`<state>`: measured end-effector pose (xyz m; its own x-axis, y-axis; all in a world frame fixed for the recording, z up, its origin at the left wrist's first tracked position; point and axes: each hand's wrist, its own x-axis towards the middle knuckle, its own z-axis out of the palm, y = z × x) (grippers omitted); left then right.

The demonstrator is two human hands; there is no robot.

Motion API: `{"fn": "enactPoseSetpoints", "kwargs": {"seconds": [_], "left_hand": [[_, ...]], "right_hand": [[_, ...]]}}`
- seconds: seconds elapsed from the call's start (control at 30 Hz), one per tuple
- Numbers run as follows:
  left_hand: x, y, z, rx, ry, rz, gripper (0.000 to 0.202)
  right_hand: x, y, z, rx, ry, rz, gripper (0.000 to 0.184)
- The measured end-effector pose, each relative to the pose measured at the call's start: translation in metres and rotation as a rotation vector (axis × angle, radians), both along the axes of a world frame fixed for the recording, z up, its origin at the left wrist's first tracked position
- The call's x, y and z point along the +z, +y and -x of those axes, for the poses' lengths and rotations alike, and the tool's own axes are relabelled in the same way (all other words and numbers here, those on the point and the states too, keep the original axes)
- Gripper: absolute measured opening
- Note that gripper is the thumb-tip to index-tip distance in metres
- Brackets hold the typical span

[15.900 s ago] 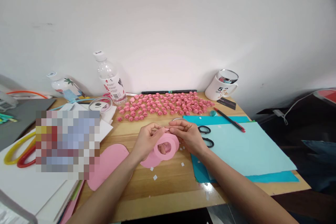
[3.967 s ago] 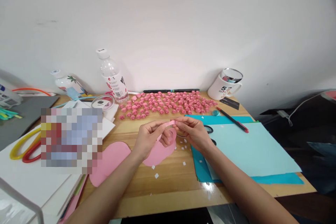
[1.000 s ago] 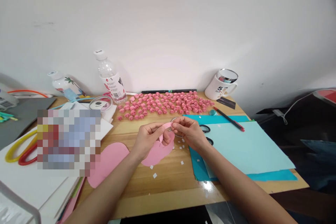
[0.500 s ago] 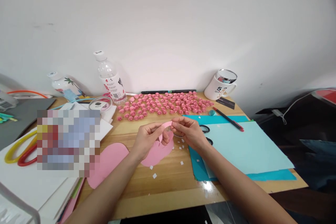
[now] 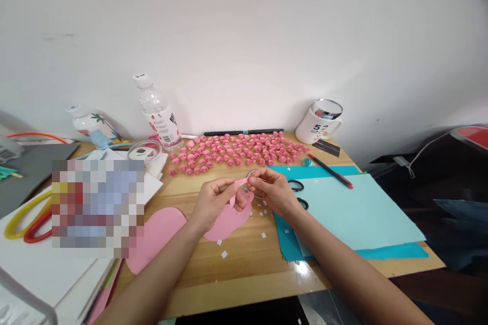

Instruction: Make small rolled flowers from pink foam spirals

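Both hands meet above the middle of the wooden desk (image 5: 251,259). My left hand (image 5: 213,203) pinches one end of a thin pink paper strip (image 5: 239,183). My right hand (image 5: 272,190) pinches the strip's other end with fingers pressed together. The strip curls down between them. Under the hands lies a pink foam cut-out (image 5: 229,221), with a larger pink piece (image 5: 154,236) to its left. Several small pink paper roses (image 5: 236,150) lie in rows behind the hands.
Light blue paper (image 5: 351,213) over teal sheets and black scissors (image 5: 297,193) lie right of my hands. A white mug (image 5: 318,124), red pen (image 5: 330,170), water bottle (image 5: 156,111), tape roll (image 5: 145,151) and white boards (image 5: 46,264) ring the desk. Tiny white scraps (image 5: 223,254) dot the wood.
The wide pink spiral seen earliest has shrunk to a short strip between my fingers. Over the last second the hands barely shifted, and the strip is a little shorter.
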<state>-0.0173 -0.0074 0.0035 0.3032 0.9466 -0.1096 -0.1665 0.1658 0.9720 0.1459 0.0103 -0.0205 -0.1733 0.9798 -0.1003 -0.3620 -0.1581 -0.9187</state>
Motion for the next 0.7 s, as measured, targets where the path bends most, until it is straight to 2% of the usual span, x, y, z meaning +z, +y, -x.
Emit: {"fn": "enactPoseSetpoints", "kwargs": {"seconds": [0.33,0.7], "left_hand": [[-0.0025,0.0017,0.0014,0.015,-0.014,-0.005,0.021],[-0.0002,-0.0001,-0.0006,-0.029,-0.036,0.026,0.021]], "right_hand": [[-0.0019,0.0009,-0.0014,-0.011,0.016,0.073,0.022],[-0.0012,-0.0008,0.0005,0.002,0.016,-0.002,0.016]]}}
